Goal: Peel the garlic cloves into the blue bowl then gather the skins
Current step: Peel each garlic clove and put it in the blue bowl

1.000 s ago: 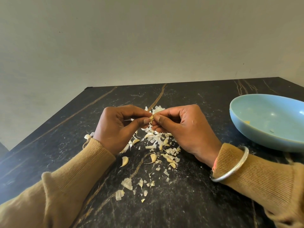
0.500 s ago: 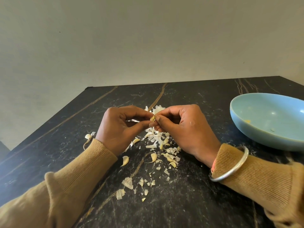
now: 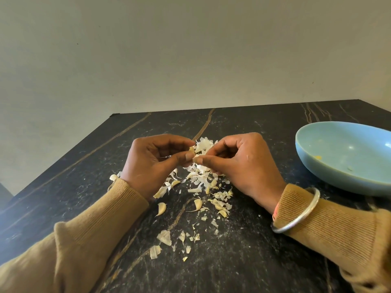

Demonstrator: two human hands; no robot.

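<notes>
Glossy blue bowl (image 3: 330,172); papery skins (image 3: 201,178); marble-like table (image 3: 243,261).

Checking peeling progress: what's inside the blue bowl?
The blue bowl holds a small yellow bit and faint specks; no whole cloves show. Its right side is out of frame, near inner wall hidden.

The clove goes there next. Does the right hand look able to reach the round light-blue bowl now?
Probably yes: the light-blue bowl sits just right of the right hand, only bare black marble tabletop between them.

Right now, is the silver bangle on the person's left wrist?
No, the silver bangle sits on the right forearm, over the tan sleeve.
</notes>
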